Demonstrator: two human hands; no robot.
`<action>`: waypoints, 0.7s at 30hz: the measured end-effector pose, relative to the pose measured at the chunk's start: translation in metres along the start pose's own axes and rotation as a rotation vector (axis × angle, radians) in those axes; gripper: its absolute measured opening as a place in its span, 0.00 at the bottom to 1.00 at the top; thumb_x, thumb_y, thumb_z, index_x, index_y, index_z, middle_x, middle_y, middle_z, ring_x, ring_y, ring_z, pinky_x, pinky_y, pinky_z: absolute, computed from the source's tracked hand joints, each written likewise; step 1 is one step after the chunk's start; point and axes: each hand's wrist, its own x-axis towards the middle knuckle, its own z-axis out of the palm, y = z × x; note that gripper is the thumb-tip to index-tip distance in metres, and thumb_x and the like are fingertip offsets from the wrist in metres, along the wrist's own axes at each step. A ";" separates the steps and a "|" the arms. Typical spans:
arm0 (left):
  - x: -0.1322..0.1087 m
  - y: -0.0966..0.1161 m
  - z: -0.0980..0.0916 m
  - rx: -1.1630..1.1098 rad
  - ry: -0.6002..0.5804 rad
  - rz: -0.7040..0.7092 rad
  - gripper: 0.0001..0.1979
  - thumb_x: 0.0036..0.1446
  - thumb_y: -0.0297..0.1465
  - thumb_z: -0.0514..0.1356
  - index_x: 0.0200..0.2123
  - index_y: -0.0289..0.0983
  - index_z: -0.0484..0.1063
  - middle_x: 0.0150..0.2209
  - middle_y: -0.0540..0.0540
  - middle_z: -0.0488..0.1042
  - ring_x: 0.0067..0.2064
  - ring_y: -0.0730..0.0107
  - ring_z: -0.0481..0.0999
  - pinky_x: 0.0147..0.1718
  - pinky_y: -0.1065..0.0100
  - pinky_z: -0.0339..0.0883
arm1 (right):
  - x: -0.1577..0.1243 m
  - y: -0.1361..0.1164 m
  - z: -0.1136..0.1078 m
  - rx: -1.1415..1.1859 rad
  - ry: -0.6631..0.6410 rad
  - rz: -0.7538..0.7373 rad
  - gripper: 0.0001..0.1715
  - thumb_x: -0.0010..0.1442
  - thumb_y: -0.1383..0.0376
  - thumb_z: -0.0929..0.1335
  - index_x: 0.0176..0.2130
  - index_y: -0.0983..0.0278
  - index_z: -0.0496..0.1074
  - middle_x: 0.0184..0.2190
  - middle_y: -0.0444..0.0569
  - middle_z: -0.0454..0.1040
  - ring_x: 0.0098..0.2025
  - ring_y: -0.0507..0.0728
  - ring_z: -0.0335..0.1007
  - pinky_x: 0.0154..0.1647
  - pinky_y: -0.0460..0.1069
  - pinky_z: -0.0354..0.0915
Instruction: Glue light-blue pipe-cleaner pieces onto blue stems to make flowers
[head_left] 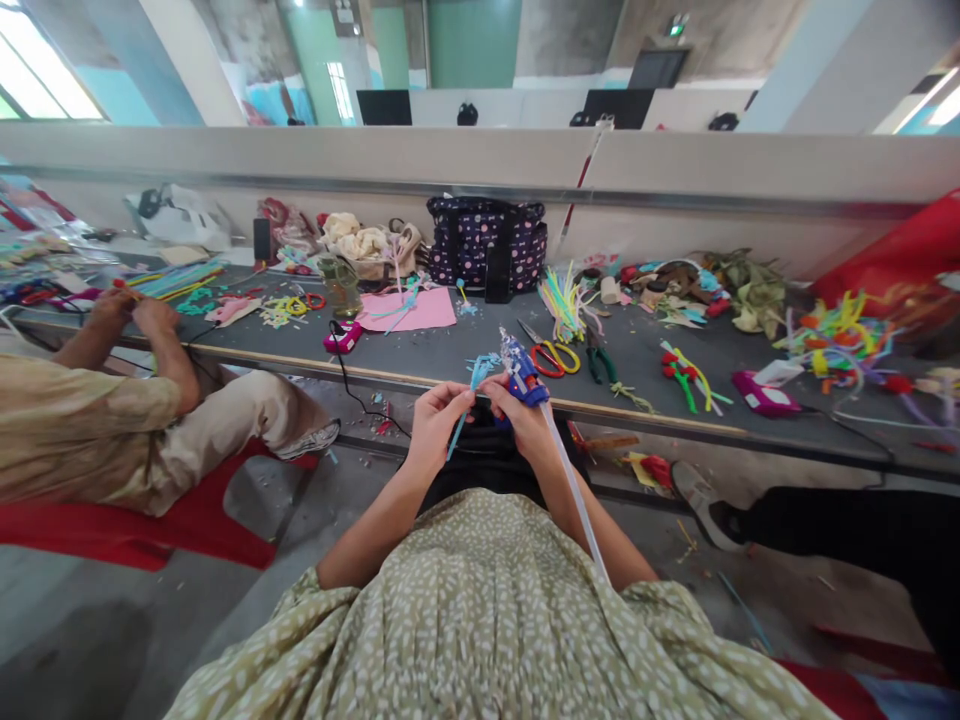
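Observation:
Over my lap, just in front of the table edge, my left hand (433, 425) pinches a light blue pipe cleaner piece (456, 436); its looped top (484, 367) spreads above the fingertips. My right hand (531, 425) is wrapped round a blue hot glue gun (526, 378), nozzle pointing up and away. A long whitish glue stick (571, 485) sticks out of its back toward me. The right fingertips come close to the blue piece; whether they touch it is unclear. Red-handled scissors (547, 362) lie just beyond the glue gun.
On the dark table (420, 355) are green-handled pliers (600, 362), a bundle of pipe cleaners (568, 305), pink paper (427, 310), a magenta box (343, 337) with a cable and a dotted bag (487, 240). A co-worker's hands (154, 318) are at left; another person's leg (817, 525) is at right.

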 end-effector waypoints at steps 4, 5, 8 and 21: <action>0.002 0.004 0.000 -0.071 0.027 -0.058 0.11 0.46 0.36 0.71 0.29 0.35 0.77 0.26 0.52 0.73 0.24 0.80 0.70 0.25 0.76 0.67 | 0.000 0.001 -0.002 0.011 0.003 0.016 0.13 0.50 0.58 0.76 0.31 0.63 0.74 0.26 0.42 0.72 0.23 0.47 0.59 0.24 0.46 0.57; 0.001 0.005 0.000 -0.081 0.032 -0.067 0.11 0.46 0.36 0.71 0.29 0.35 0.77 0.25 0.52 0.73 0.24 0.80 0.70 0.25 0.77 0.67 | 0.000 0.001 -0.001 0.022 0.006 0.012 0.13 0.50 0.58 0.76 0.30 0.62 0.74 0.26 0.42 0.72 0.22 0.47 0.59 0.23 0.46 0.57; 0.000 0.007 0.003 -0.103 0.030 -0.086 0.12 0.45 0.36 0.71 0.28 0.34 0.76 0.25 0.52 0.73 0.23 0.80 0.70 0.24 0.77 0.67 | 0.001 0.001 0.000 0.032 0.000 -0.008 0.12 0.49 0.59 0.76 0.30 0.62 0.73 0.26 0.41 0.72 0.22 0.47 0.59 0.23 0.46 0.57; -0.003 -0.003 0.007 -0.138 -0.049 -0.105 0.11 0.47 0.36 0.70 0.28 0.34 0.76 0.25 0.52 0.73 0.25 0.79 0.69 0.25 0.75 0.66 | 0.000 0.001 0.005 0.066 0.020 0.004 0.13 0.48 0.63 0.76 0.29 0.62 0.70 0.22 0.37 0.67 0.22 0.47 0.58 0.25 0.46 0.57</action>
